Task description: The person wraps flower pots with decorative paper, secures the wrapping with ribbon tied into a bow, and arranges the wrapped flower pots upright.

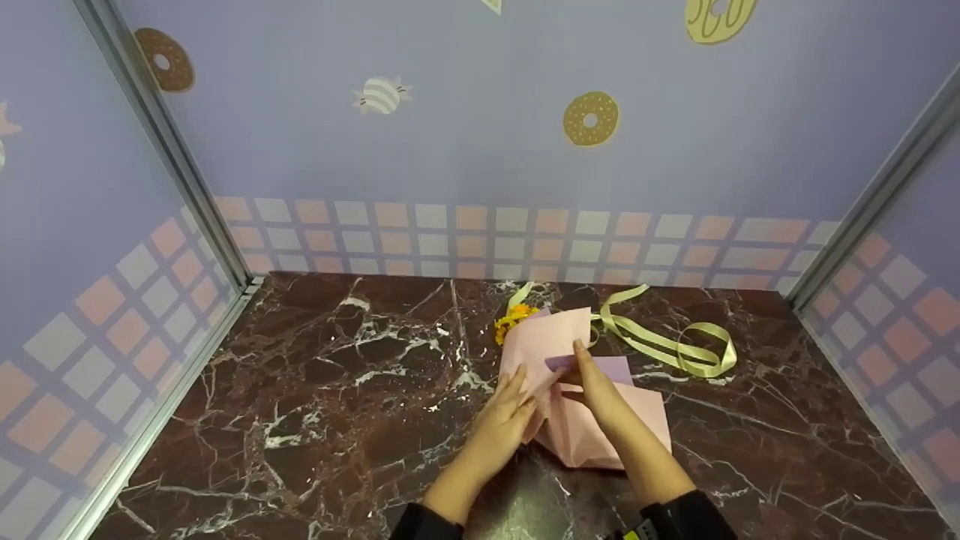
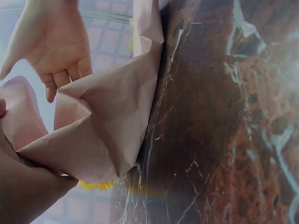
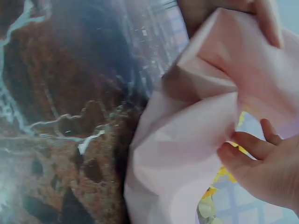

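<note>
Pink wrapping paper [image 1: 547, 337] with a purple sheet [image 1: 611, 369] is folded around a bunch of yellow flowers [image 1: 514, 321] on the table. My left hand [image 1: 504, 416] holds the folded paper from the left, its fingers spread over the front and the paper between them and the palm. In the right wrist view, one left finger lies across the pink paper [image 3: 182, 140]. On the right, my right hand [image 1: 596, 382] has its fingers extended at the paper's fold, fingertips touching its edge. The left wrist view shows the right palm [image 2: 56, 46] facing the paper. Most of the flowers are hidden inside.
A yellow-green ribbon [image 1: 701, 360] lies looped on the table to the right, behind the wrap. The dark marbled tabletop [image 1: 322, 420] has small white scraps on it. Patterned lilac wall panels [image 1: 465, 150] stand at the back and both sides.
</note>
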The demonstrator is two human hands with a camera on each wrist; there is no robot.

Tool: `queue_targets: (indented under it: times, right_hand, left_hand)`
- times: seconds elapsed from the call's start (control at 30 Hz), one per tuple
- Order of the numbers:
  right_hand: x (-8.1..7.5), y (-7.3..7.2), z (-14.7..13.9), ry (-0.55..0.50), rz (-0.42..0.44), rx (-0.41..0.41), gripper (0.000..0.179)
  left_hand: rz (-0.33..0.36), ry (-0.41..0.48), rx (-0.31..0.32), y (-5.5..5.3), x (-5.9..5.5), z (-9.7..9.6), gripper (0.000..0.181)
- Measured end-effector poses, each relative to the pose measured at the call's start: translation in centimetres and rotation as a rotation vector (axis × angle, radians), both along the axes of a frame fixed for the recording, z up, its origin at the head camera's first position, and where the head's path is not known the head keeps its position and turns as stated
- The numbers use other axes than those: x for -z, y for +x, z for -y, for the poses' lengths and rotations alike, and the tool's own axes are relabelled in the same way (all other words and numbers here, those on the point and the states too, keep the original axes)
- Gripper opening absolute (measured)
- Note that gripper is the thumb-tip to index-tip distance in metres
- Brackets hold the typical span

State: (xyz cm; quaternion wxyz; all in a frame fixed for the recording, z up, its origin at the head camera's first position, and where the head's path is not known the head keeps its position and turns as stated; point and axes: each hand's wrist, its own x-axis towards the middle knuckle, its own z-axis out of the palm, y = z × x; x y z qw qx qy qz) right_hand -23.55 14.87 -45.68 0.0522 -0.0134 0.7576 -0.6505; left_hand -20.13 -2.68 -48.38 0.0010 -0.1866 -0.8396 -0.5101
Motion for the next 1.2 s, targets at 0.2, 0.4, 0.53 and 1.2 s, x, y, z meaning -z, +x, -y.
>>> queue_targets:
  times: [0.2, 0.4, 0.53, 1.2]
  right_hand:
    - [0.0, -0.6, -0.5, 0.001, 0.092, -0.034, 0.07]
    - [0.7, -0.7, -0.9, -0.092, 0.111, 0.067, 0.021]
    - [1.2, -0.6, -1.2, -0.137, 0.127, 0.134, 0.012]
    - [2.8, -0.7, -2.8, -0.367, 0.168, 0.061, 0.034]
  left_hand:
    - [-0.072, -0.111, 0.02, 0.1, 0.4, -0.6, 0.042]
    - [-0.057, -0.1, 0.015, -0.6, 0.5, -0.2, 0.048]
    - [-0.041, -0.027, -0.017, -1.7, 0.5, 0.8, 0.045]
    - [-0.225, -0.318, -0.02, -4.6, 1.2, 0.8, 0.038]
